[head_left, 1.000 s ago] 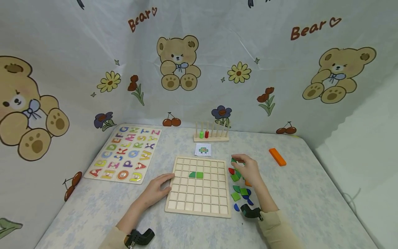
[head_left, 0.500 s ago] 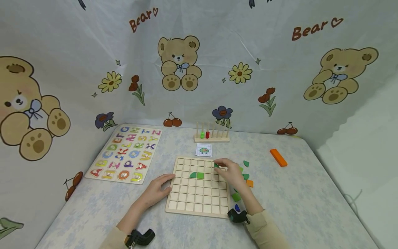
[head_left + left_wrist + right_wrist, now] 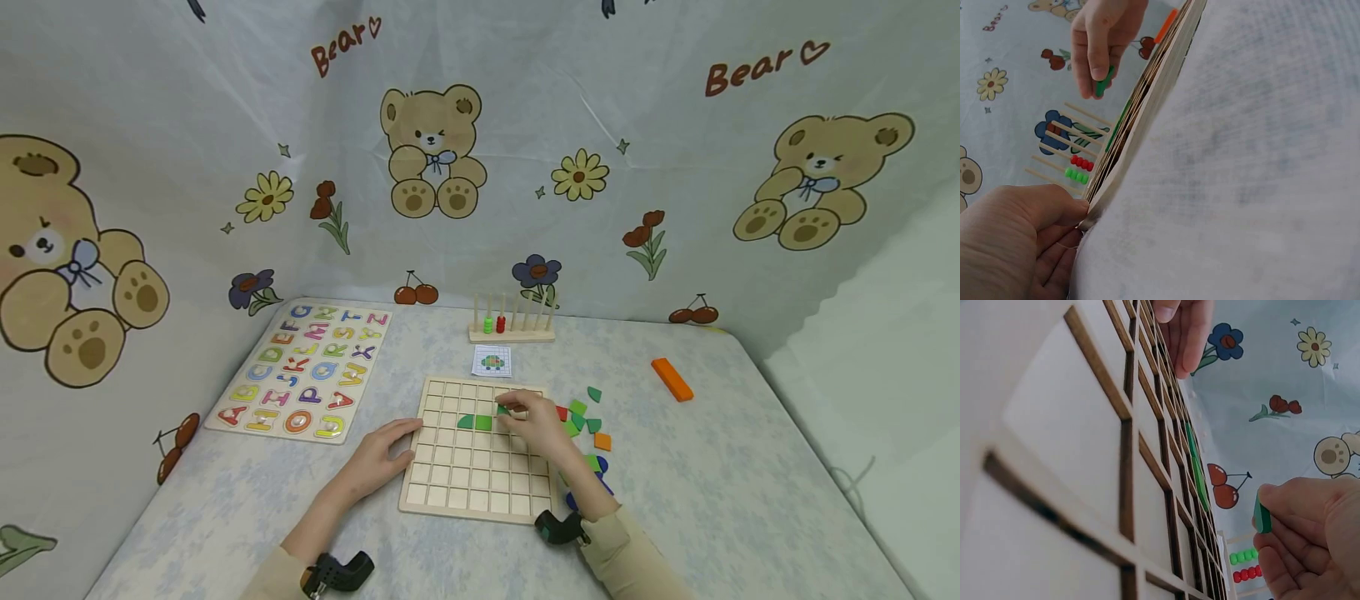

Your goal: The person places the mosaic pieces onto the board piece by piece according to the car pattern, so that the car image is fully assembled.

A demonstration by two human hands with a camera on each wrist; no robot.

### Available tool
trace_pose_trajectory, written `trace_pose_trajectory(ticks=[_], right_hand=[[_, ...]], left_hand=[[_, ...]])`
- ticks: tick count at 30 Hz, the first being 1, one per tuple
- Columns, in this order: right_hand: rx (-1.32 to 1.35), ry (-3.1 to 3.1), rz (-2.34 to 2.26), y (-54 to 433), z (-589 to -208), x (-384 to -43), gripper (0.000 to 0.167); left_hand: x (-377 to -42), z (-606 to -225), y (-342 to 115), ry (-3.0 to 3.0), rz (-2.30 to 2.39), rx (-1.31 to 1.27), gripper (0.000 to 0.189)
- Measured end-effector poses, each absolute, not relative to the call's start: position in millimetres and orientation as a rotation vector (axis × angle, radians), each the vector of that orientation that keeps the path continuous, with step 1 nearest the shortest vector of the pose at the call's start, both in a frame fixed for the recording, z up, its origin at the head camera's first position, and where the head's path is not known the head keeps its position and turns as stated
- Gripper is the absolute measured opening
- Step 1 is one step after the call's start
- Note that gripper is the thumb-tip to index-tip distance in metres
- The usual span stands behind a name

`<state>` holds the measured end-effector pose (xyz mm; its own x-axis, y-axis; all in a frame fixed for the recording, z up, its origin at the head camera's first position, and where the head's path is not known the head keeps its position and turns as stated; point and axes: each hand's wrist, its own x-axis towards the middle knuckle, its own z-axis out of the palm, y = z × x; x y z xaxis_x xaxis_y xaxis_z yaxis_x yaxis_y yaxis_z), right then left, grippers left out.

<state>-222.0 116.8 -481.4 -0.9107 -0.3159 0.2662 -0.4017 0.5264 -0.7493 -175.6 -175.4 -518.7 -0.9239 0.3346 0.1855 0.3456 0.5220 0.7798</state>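
Note:
A wooden grid board (image 3: 453, 477) lies on the table. A dark green quarter-circle piece (image 3: 466, 422) and a light green square piece (image 3: 483, 422) sit side by side in its cells. My left hand (image 3: 378, 454) rests against the board's left edge, thumb and fingers apart; the left wrist view has the thumb right at the rim. Over the board, to the right of the green square, my right hand (image 3: 536, 423) pinches a green piece (image 3: 1262, 515) between thumb and fingers. In the right wrist view this piece is tilted, with part of it hidden by the fingertips.
Loose coloured pieces (image 3: 594, 426) lie right of the board, some behind the right forearm. Behind it are a pattern card (image 3: 492, 362) and a peg rack (image 3: 517, 335) with green and red beads. A letter board (image 3: 303, 371) lies left, an orange bar (image 3: 671, 379) right.
My right hand has moved left from the loose pieces to above the board, carrying the green piece. The left hand has stayed at the board's edge.

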Motion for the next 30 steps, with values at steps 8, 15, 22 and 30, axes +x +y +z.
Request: trace_pose_trajectory(ticks=[8, 15, 22, 30], right_hand=[[0.630, -2.709, 1.351, 116, -489, -221, 0.024], [0.644, -2.735, 1.354, 117, -499, -222, 0.025], [0.758, -2.696, 1.210, 116, -507, -224, 0.024], [0.777, -2.653, 1.137, 114, -506, -223, 0.024]], left_hand=[[-176, -519, -176, -2.727, -1.405, -0.620, 0.047], [-176, -521, -176, -2.722, -1.387, -0.622, 0.047], [-177, -523, -176, -2.713, -1.382, -0.615, 0.047], [-176, -521, -176, -2.728, -1.411, -0.592, 0.047]])
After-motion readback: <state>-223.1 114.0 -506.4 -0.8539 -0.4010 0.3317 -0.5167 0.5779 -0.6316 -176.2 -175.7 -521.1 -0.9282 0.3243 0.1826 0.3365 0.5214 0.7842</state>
